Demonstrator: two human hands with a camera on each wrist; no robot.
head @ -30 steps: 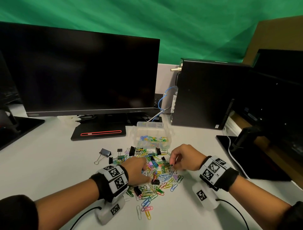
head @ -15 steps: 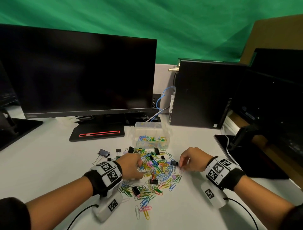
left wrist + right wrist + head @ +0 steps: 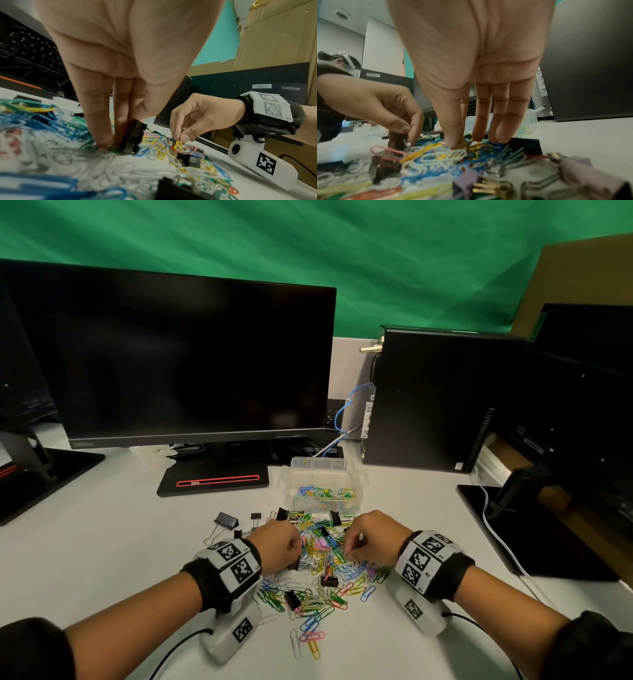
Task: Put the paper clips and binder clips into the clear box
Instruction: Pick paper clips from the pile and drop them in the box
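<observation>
Reaching into the heap of coloured paper clips lying at the middle of the white tabletop, both hands are working with their fingers pointing downward. The left hand is pinching a black binder clip between thumb and fingers, its fingertips pressing into the blue and green clips beneath. The right hand is pinching thumb against forefinger at the top of the pile, with a yellow paper clip standing just under the pinch; whether the fingers are actually gripping a clip cannot be told from the views. In the right wrist view, the remaining fingers of that hand are hanging straight down, their tips touching the heap beside a large black binder clip. Several more black binder clips are lying mixed into the heap, and one larger binder clip with wire handles is sitting apart, toward the left of the pile. The clear box is standing open just beyond the heap, toward the far edge of the tabletop, already holding a layer of coloured paper clips. Behind it, a dark monitor and a black computer tower are occupying the far edge.
</observation>
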